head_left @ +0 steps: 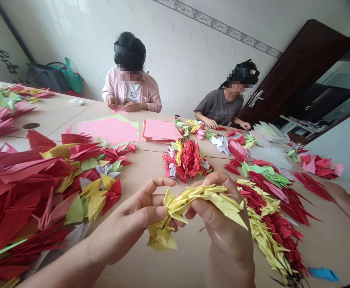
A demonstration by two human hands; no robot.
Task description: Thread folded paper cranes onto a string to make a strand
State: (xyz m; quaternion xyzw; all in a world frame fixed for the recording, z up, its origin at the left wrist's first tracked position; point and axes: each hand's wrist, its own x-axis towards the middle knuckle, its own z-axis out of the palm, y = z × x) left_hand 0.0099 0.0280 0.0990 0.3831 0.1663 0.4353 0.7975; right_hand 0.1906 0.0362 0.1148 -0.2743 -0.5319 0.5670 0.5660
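My left hand and my right hand both grip a bunch of yellow folded paper cranes, held just above the wooden table. The left fingers pinch the bunch at its left end, and a tail of yellow pieces hangs below them. The right fingers wrap round the right half of the bunch.
Piles of red, pink, yellow and green folded cranes lie at left, with more at right. Pink paper sheets lie mid-table. Two people sit at the far side. Another person's hand rests at right.
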